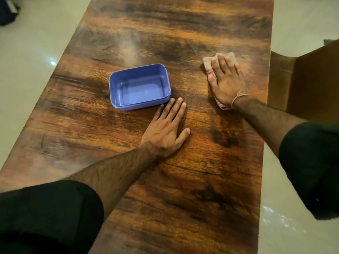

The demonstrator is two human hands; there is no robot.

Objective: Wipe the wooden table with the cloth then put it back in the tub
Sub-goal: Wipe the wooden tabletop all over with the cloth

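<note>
Cloth point(207, 62): on wooden counter point(183, 180), right side, pressed under flat right hand point(227, 81) (fingers straight). Blue tub point(139, 87): empty, left of cloth, long axis crosswise. Left hand point(168, 129): flat, holding nothing, nearer tub.

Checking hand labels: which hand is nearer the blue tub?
Left. The left hand lies flat, fingertips by the near-right corner of the tub. The right hand presses the cloth well to its right.

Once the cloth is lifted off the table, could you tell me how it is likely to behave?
The cloth, pressed flat under the right hand, looks thin and creased, so it will probably droop limply. It seems light, and should fold into the empty tub.
</note>
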